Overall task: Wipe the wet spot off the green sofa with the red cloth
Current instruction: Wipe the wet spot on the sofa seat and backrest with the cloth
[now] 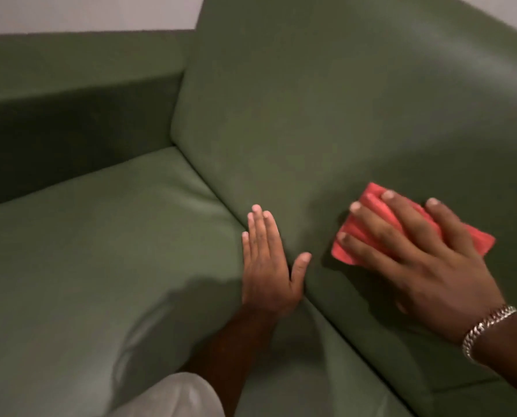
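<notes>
The right hand [425, 260] lies flat on the red cloth [368, 233], fingers spread apart and extended, palm down. The hand does not pinch or grip the cloth; it presses it against the back cushion [311, 100] of the green sofa [100, 251]. The cloth is folded into a compact pad. Its edges show beyond the fingertips at the upper left and past the little-finger side at the right. It sits on the lower part of the back cushion, just above the seam where that cushion meets the seat cushion [85, 281].

A metal chain bracelet [486, 329] circles the right wrist.

The left hand [266, 266] is open and holds nothing. Its four fingers are together and straight, resting on the seat cushion along the seam. The thumb is splayed to the side and touches the base of the back cushion. The left hand is near the cloth but apart from it.

A wet spot cannot be distinguished on the upholstery; the area under the cloth is hidden.

The armrest [70, 70] runs across the upper left, with a pale wall [85, 10] behind it. A light-coloured garment [176, 398] appears at the lower edge, beside the left forearm.
</notes>
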### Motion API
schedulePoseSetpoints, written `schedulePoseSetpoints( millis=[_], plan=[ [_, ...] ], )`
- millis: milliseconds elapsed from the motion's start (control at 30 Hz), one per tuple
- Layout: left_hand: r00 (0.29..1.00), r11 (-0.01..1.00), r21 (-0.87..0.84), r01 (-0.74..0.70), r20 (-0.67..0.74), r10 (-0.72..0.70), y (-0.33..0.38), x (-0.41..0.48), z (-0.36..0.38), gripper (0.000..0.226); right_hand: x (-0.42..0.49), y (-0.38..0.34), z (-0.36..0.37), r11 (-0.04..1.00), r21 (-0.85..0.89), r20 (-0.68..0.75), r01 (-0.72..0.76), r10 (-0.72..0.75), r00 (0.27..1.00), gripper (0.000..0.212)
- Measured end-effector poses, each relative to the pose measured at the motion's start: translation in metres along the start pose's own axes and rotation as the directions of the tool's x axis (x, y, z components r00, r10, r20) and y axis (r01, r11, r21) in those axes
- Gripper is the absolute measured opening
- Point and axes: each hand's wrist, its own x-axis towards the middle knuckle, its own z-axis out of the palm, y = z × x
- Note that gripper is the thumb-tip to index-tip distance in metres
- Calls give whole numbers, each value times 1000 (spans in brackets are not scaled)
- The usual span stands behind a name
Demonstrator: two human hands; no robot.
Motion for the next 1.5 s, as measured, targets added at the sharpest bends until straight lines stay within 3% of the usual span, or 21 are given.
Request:
schedulePoseSetpoints(
  millis=[100, 200, 300, 467, 567, 733, 800, 900, 967, 1000, 1033, 1067, 1133, 1200, 1267, 1333, 1400, 1500],
  plan=[
    [996, 990, 141, -3, 86, -10, -33, 18, -27, 84, 61, -13, 1, 988, 5, -10, -156, 156, 988, 68],
    [982, 953, 302, 8, 175, -63, -61, 19, -57, 84, 109, -44, 10, 996, 23, -22, -87, 88, 996, 50],
    [963, 911, 412, 32, 231, -138, -83, 4, -85, 88, 139, -72, 19, 997, 61, 41, -45, 43, 998, 46],
    [971, 884, 467, 17, 201, -125, -113, -25, -118, 86, 235, -127, 28, 988, 133, 143, -77, 57, 988, 48],
    [980, 890, 457, 3, 177, -94, -114, -28, -119, 85, 256, -143, 38, 993, 80, 147, -88, 75, 986, 54],
    [954, 886, 462, 38, 248, -170, -112, -52, -146, 85, 157, -136, 38, 982, 17, 78, 188, -189, 979, 45],
    [919, 900, 434, 51, 332, -212, -109, -74, -170, 85, 127, -122, 27, 966, 54, 122, 254, -259, 958, 45],
    [808, 907, 413, 75, 509, -298, -96, -86, -217, 82, 100, -97, -9, 958, 201, 218, 204, -247, 944, 36],
    [708, 920, 283, 272, 588, -390, -82, -73, -248, 73, 92, -79, -46, 944, 323, 257, 63, -151, 955, 20],
    [634, 866, 141, 481, 626, -454, -73, -60, -266, 68, 93, -75, -64, 896, 441, 302, -46, -100, 948, 30],
    [523, 713, -20, 701, 694, -495, -60, -45, -286, 61, 95, -77, -83, 803, 578, 328, -147, -63, 943, 45],
    [469, 520, -192, 832, 744, -477, -50, -29, -301, 49, 101, -84, -102, 681, 703, 305, -205, -28, 952, 53],
    [488, 219, -437, 873, 757, -435, -35, 0, -333, 33, 135, -107, -144, 451, 872, 174, -189, 76, 982, 48],
    [543, 68, -564, 823, 744, -389, -37, 29, -368, 43, 186, -136, -191, 247, 953, 129, -173, 186, 974, 52],
    [639, -19, -688, 725, 683, -353, -48, 55, -410, 52, 236, -163, -233, 45, 980, 178, -195, 248, 952, 62],
    [713, -66, -781, 621, 598, -366, -76, 81, -455, 41, 287, -188, -271, -214, 951, 275, -221, 267, 924, 69],
    [752, -34, -817, 575, 544, -371, -107, 98, -499, 26, 333, -208, -299, -476, 856, 359, -201, 270, 893, 71],
    [798, 59, -844, 533, 478, -366, -180, 121, -572, 23, 420, -243, -332, -694, 685, 538, -221, 277, 796, 68]
  ],
)
